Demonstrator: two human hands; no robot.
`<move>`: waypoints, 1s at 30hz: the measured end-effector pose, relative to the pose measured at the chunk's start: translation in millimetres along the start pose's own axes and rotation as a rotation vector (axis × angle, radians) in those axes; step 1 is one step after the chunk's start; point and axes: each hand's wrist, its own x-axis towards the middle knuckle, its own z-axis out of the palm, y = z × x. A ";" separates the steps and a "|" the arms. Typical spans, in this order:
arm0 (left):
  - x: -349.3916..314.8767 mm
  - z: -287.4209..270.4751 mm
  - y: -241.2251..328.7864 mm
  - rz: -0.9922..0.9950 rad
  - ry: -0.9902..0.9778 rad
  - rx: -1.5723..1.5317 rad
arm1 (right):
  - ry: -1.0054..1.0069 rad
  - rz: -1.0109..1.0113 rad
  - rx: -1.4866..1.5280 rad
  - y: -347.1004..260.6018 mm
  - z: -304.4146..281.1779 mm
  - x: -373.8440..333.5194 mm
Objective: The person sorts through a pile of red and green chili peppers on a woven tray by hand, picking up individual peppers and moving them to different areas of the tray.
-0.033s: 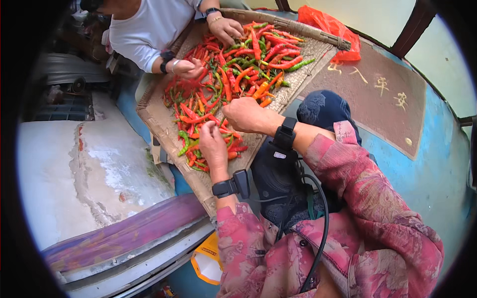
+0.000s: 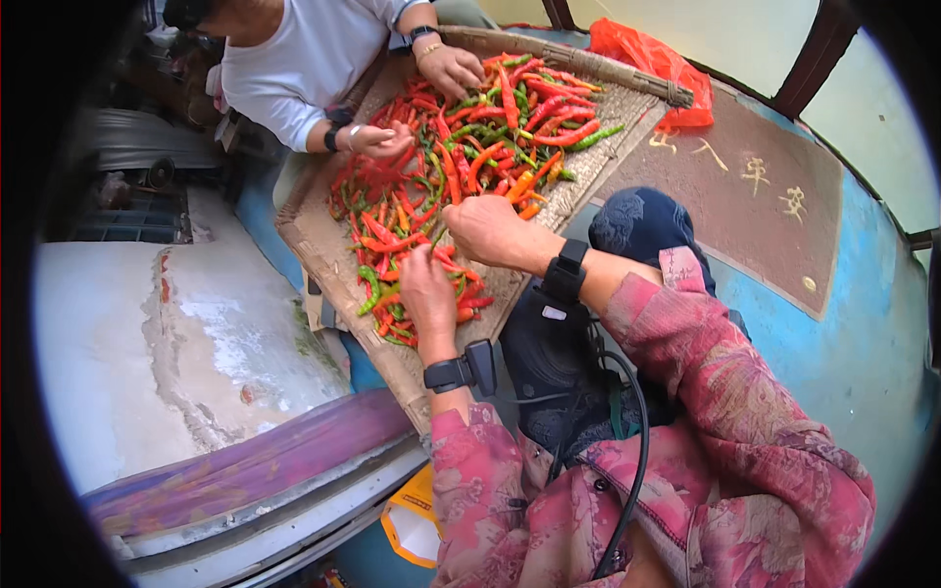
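A heap of red, orange and green chili peppers [image 2: 470, 137] lies on a flat woven tray [image 2: 377, 343]. My left hand [image 2: 428, 297] is over the near edge of the heap, its fingers bent and drawn together. Just to its right, my right hand [image 2: 498, 233] is closed with the knuckles up, at the heap's near side. Whatever either hand holds is hidden by the fingers. Across the tray, a co-worker in a white top has one hand [image 2: 451, 71] down on the peppers and the other hand [image 2: 380, 140] half open above the heap.
A red plastic bag [image 2: 652, 69] lies beyond the tray's far right corner. A brown mat [image 2: 735, 196] covers the blue floor on the right. At lower left are a purple cloth [image 2: 255, 456] along a ledge and a yellow-orange box [image 2: 412, 514]. A black cable [image 2: 642, 431] runs over my lap.
The view has shifted very slightly. My left hand's fingers have drawn a little closer together; my right hand stays closed in nearly the same place.
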 end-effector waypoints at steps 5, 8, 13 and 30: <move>10.7 13.2 6.9 0.133 -0.463 0.469 | 0.126 -0.007 0.050 -7.7 -2.5 -2.8; 21.8 21.7 5.5 0.119 -0.550 0.514 | -0.025 -0.116 -0.036 -11.5 1.4 -12.2; 26.0 29.7 -6.9 0.185 -0.481 0.536 | -0.090 -0.165 -0.094 -7.5 -4.0 -15.5; 0.1 -37.3 -17.9 -0.503 0.445 -1.119 | -0.070 -0.001 0.438 -21.3 10.1 6.4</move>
